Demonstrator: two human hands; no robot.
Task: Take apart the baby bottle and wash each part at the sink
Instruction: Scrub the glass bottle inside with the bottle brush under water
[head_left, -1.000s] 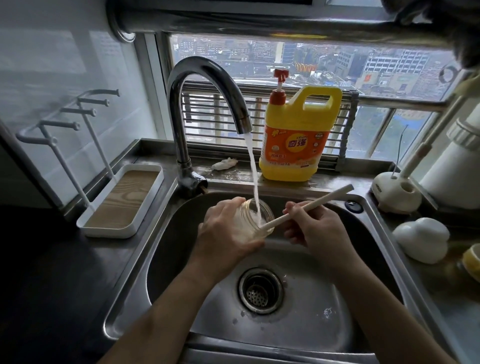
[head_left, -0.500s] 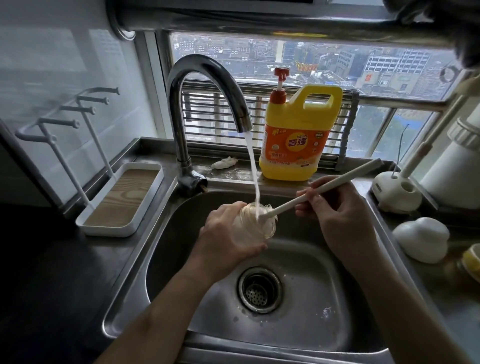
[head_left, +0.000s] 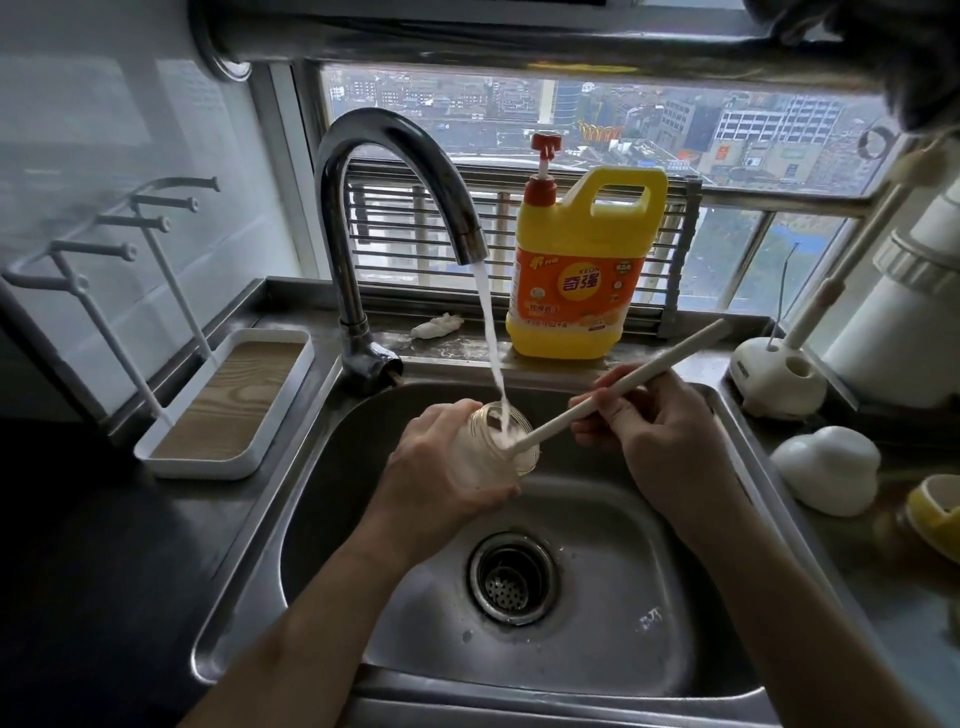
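My left hand (head_left: 441, 467) grips the clear baby bottle body (head_left: 498, 447), tilted with its mouth up and to the right, over the steel sink (head_left: 597, 649). Water from the curved tap (head_left: 395, 156) runs into the bottle's mouth. My right hand (head_left: 654, 431) holds the cream handle of a bottle brush (head_left: 623, 387), and the brush's head is inside the bottle. On the counter to the right lie a white domed bottle cap (head_left: 826, 467) and a yellow ring part (head_left: 935, 512) at the frame's edge.
A yellow detergent jug (head_left: 584, 275) with a red pump stands on the ledge behind the sink. A white drying rack with pegs and a wood-look tray (head_left: 228, 405) sits at the left. A white brush stand (head_left: 779, 374) and a white appliance (head_left: 904, 322) are at the right.
My right hand pulled the brush back out and up to the right, then pushed it back down into the bottle. The left hand kept the bottle under the stream.
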